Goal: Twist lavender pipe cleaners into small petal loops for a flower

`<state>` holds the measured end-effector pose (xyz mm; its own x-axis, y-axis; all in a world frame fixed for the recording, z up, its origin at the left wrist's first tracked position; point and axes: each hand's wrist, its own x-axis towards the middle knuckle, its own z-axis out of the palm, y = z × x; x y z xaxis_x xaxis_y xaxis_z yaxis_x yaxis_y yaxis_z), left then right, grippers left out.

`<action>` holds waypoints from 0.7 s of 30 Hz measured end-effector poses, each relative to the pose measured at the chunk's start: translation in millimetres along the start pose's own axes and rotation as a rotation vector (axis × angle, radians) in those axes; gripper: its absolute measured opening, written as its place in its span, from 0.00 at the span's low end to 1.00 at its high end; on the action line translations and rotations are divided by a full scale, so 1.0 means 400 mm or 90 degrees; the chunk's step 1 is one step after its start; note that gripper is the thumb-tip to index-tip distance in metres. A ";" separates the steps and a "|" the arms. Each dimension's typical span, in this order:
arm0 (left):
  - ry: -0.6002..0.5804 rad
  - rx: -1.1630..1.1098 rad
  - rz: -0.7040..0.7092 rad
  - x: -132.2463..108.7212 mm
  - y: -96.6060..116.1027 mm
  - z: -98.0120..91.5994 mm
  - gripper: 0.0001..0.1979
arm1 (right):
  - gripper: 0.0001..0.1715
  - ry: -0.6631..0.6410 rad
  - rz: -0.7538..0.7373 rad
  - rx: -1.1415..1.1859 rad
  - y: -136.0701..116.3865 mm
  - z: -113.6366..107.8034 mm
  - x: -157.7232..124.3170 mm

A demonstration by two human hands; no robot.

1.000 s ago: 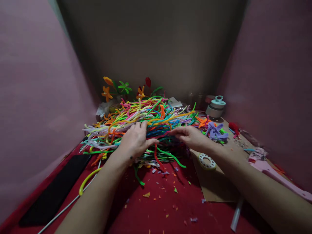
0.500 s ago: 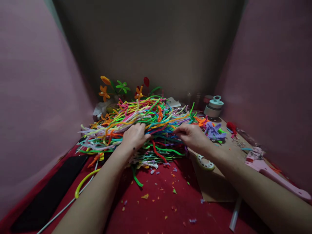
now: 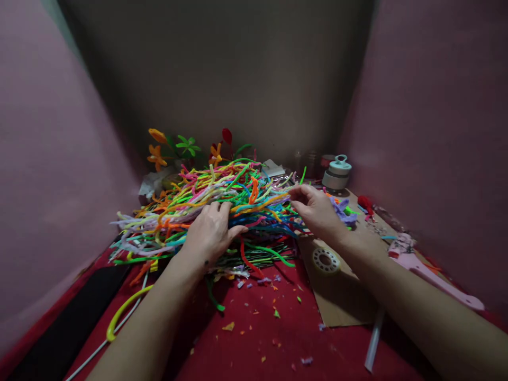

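Observation:
A big tangled heap of pipe cleaners [image 3: 190, 203] in many colours lies on the red cloth [image 3: 257, 328] in front of me. My left hand [image 3: 210, 233] rests on the front of the heap, its fingers pushed in among the strands. At the heap's right end my right hand [image 3: 317, 211] has thumb and fingers pinched together on some strands; I cannot single out which strand it holds.
Pipe-cleaner flowers [image 3: 186, 145] stand behind the heap. A tape roll [image 3: 325, 260] lies on brown cardboard [image 3: 345, 301]. Stacked tape rolls [image 3: 336, 174], a purple piece [image 3: 343, 209] and a pink glue gun [image 3: 428, 275] are to the right. A black slab [image 3: 67, 323] lies left. Scraps dot the cloth.
My right hand has moved up and back along the heap's right end and closed into a pinch. The left hand stays on the heap. The view has shifted slightly.

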<state>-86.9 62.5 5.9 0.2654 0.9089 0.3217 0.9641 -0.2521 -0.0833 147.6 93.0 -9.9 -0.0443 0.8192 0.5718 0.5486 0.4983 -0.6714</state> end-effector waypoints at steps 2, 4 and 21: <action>0.046 0.015 0.031 -0.008 0.019 -0.003 0.27 | 0.11 0.031 0.004 0.001 0.000 -0.001 0.000; 0.078 0.041 0.058 -0.011 0.037 -0.004 0.26 | 0.11 0.111 -0.009 -0.009 -0.009 -0.011 0.003; 0.048 0.056 0.209 -0.031 0.076 0.006 0.08 | 0.15 -0.262 0.027 -0.406 0.044 0.036 0.101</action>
<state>-60.7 44.4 -2.7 0.5636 0.7563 0.3321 0.8249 -0.4949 -0.2731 143.5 139.1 -5.4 -0.2514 0.9362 0.2457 0.9277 0.3055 -0.2145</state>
